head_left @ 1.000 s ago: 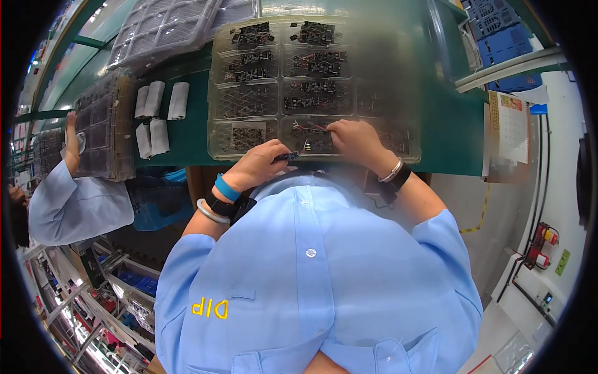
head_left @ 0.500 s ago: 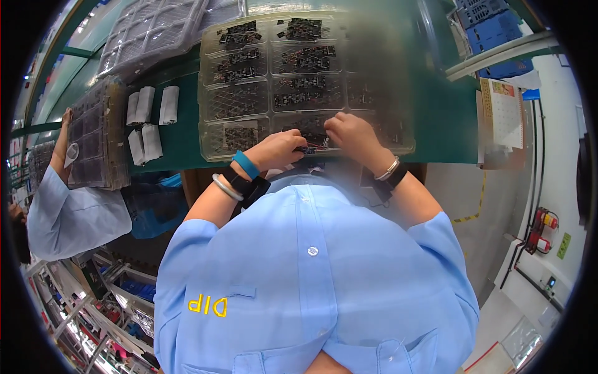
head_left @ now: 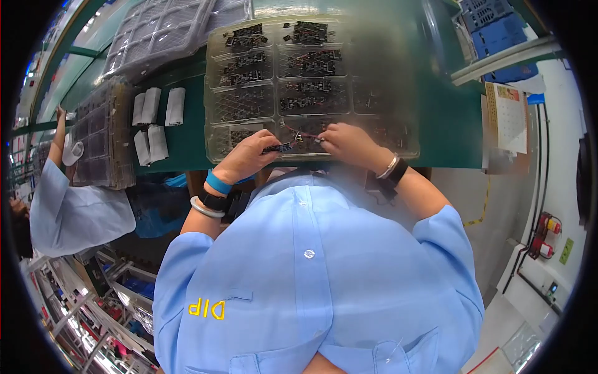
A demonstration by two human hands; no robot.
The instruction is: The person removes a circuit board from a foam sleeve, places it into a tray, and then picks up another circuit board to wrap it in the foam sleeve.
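Pinched in the fingers of my left hand is a small dark circuit board, over the near edge of a clear plastic compartment tray. My right hand, to the right of it, has its thumb and fingers closed on a small connector end. Thin red and dark wires run in the gap between the hands. Several black circuit boards with wires lie in the tray's compartments. Haze blurs the tray's right side, so its contents there are hard to make out.
Several white wrapped bundles lie left of the tray on the green table. Stacked clear trays stand farther left, beside another person's arm. More trays sit behind; blue crates are at the far right.
My hands have drawn farther apart, the left one moving left with the board. The wires between them show more plainly now. The whole view has shifted slightly.
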